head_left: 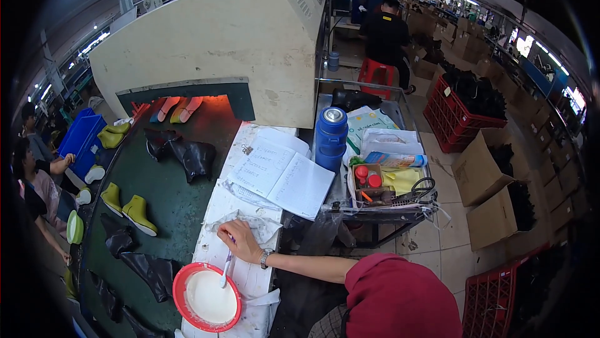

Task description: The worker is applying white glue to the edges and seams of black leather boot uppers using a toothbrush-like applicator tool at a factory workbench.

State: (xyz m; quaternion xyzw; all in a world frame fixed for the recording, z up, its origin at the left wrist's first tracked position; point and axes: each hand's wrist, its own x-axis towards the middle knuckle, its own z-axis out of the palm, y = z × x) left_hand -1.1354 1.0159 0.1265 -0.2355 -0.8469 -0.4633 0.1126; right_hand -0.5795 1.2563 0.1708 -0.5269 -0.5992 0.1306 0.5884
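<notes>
My right hand [242, 242], reaching in from the lower right with a watch on its wrist, is closed round the handle of a small brush [227, 265]. The brush points down and its pale head rests in or just over a red bowl [178, 288] of thick white liquid. A crumpled white cloth [269, 228] lies under and beside the hand on the white-topped bench [206, 238]. Beyond it an open notebook [284, 172] with handwriting lies flat. My left hand does not show.
To the left, a green conveyor [169, 213] carries black boot uppers [194, 157] and yellow-green shoes [137, 213] from a glowing beige oven [212, 38]. A blue flask [331, 138] and a cluttered cart [394, 216] stand right. Co-workers [384, 35] are at the far right and left edge.
</notes>
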